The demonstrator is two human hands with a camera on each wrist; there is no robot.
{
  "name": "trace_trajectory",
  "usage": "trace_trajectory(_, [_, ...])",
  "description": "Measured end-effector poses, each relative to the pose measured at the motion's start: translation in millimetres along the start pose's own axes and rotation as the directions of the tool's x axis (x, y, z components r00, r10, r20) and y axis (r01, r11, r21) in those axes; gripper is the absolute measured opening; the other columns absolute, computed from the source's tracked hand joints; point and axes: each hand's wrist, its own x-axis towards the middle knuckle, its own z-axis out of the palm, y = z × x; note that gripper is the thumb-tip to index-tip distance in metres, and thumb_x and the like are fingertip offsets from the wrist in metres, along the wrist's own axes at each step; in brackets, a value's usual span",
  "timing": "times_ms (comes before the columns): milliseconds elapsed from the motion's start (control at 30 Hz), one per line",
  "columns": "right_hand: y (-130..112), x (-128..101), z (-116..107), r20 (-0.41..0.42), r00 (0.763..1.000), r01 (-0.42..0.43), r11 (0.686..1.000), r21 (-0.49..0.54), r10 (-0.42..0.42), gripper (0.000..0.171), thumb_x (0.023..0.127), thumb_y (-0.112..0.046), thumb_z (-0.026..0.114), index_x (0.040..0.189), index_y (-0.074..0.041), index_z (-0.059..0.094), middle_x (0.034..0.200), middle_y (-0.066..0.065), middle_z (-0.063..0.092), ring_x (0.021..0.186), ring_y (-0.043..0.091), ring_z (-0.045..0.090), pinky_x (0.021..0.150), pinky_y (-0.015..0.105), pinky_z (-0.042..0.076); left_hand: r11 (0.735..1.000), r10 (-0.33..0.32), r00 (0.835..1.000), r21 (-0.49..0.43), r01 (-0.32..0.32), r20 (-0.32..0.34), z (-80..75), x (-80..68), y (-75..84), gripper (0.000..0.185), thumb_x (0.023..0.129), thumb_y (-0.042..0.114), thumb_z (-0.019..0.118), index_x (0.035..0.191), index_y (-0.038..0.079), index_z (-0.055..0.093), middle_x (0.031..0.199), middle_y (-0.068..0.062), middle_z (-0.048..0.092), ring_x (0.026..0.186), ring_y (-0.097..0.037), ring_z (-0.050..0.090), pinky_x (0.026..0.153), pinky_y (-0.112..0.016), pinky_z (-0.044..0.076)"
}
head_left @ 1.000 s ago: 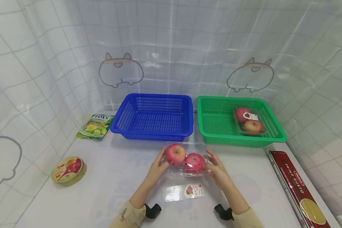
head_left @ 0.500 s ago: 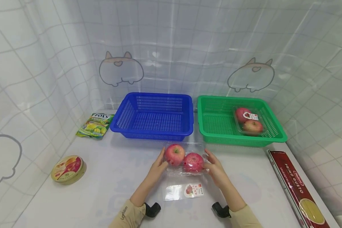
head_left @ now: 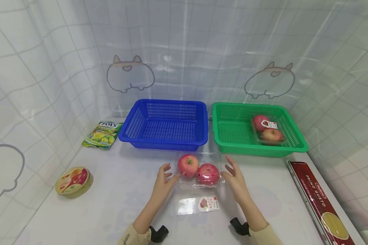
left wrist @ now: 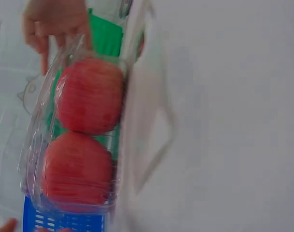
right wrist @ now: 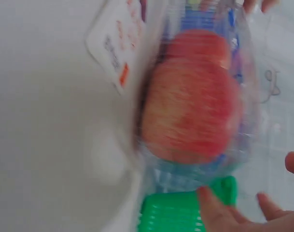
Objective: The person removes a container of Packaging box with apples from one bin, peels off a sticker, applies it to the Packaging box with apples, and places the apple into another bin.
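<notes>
A clear plastic clamshell box holding two red apples (head_left: 199, 169) lies on the white worktop (head_left: 116, 190), just in front of the blue slotted plastic basket (head_left: 165, 124) and the green one (head_left: 257, 131). The left hand (head_left: 162, 182) and right hand (head_left: 234, 178) flank it. Both have their fingers spread and relaxed, gripping nothing, their tips just beside the box's ends.

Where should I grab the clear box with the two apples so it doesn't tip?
Probably best by its two short ends, one hand from each side. The clear box lies flat on the table, its long side running left to right, with an apple at each end. The left hand and right hand already sit open beside those ends. The thin plastic looks bendy, so squeeze gently.
</notes>
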Motion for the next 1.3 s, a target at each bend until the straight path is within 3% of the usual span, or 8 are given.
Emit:
trace_trajectory(167, [-12,-11,-3,-0.065,0.993,0.095,0.995,-0.031,-0.097,0.033,0.085,0.005,0.051,0.118,0.004,0.053,0.121,0.019,0.052,0.109,0.023,0.051,0.089,0.028,0.043,0.978,0.148,0.988,0.160,-0.138,-0.052,-2.3,-18.1,3.7,0.009,0.082,0.006,0.059,0.089,0.005,0.054,0.086,-0.003,0.056,0.079,-0.014,0.052,0.067,-0.024,0.044])
trace_trajectory(333, [-15,-24,-2,0.096,0.980,0.175,0.985,0.011,-0.175,0.018,0.087,0.002,0.053,0.103,0.009,0.058,0.100,0.015,0.060,0.090,0.011,0.057,0.080,0.019,0.047,0.933,0.210,0.958,0.254,-0.256,0.193,-0.5,-29.0,8.6,0.007,0.082,0.010,0.061,0.077,0.015,0.059,0.076,0.009,0.055,0.071,-0.003,0.050,0.062,-0.021,0.043])
trace_trajectory(500, [-12,-34,3,0.349,0.914,0.231,0.972,-0.034,-0.205,0.019,0.089,-0.007,0.056,0.102,0.006,0.059,0.098,0.014,0.060,0.088,0.009,0.056,0.080,0.022,0.047,0.866,0.215,0.871,0.327,-0.379,0.441,3.8,-36.3,11.2,0.003,0.083,0.019,0.063,0.081,0.017,0.065,0.081,0.012,0.060,0.077,-0.006,0.055,0.068,-0.023,0.046])
trace_trajectory(700, [-4,-43,9,0.540,0.821,0.337,0.920,-0.198,-0.184,0.019,0.088,-0.013,0.060,0.105,-0.004,0.063,0.097,0.011,0.064,0.084,0.008,0.058,0.074,0.026,0.049,0.551,0.300,0.718,0.501,-0.668,0.628,16.6,-41.0,5.4,0.021,0.080,0.028,0.067,0.097,0.016,0.069,0.099,0.004,0.064,0.095,-0.012,0.058,0.084,-0.028,0.046])
trace_trajectory(833, [2,-45,13,0.570,0.796,0.411,0.873,-0.264,-0.203,0.019,0.087,-0.013,0.061,0.104,-0.005,0.064,0.095,0.009,0.066,0.083,0.009,0.059,0.069,0.025,0.049,0.316,0.286,0.692,0.616,-0.721,0.663,24.0,-42.2,4.3,0.033,0.077,0.036,0.070,0.105,0.018,0.066,0.105,0.002,0.062,0.097,-0.015,0.055,0.080,-0.029,0.044])
trace_trajectory(900, [4,-46,14,0.568,0.796,0.441,0.842,-0.310,-0.209,0.019,0.086,-0.012,0.062,0.104,-0.008,0.065,0.097,0.007,0.066,0.083,0.011,0.059,0.069,0.025,0.049,0.253,0.284,0.692,0.644,-0.722,0.664,26.5,-42.2,5.0,0.039,0.074,0.037,0.072,0.107,0.018,0.066,0.102,0.002,0.061,0.094,-0.014,0.054,0.077,-0.027,0.043])
trace_trajectory(1033, [5,-49,18,0.554,0.799,0.515,0.741,-0.430,-0.233,0.022,0.083,-0.013,0.066,0.105,-0.015,0.065,0.102,0.001,0.065,0.092,0.018,0.060,0.077,0.032,0.049,0.265,0.280,0.705,0.654,-0.709,0.651,29.0,-42.7,7.4,0.046,0.069,0.034,0.077,0.109,0.014,0.066,0.093,0.004,0.059,0.088,-0.012,0.052,0.073,-0.024,0.042])
trace_trajectory(1300, [17,-54,29,0.588,0.791,0.602,0.393,-0.695,-0.172,0.043,0.072,-0.014,0.075,0.113,-0.010,0.063,0.109,0.006,0.062,0.102,0.025,0.057,0.083,0.041,0.048,0.372,0.160,0.751,0.665,-0.647,0.641,30.0,-40.8,14.3,0.047,0.063,0.031,0.081,0.104,0.011,0.068,0.088,0.003,0.057,0.086,-0.012,0.049,0.071,-0.025,0.040])
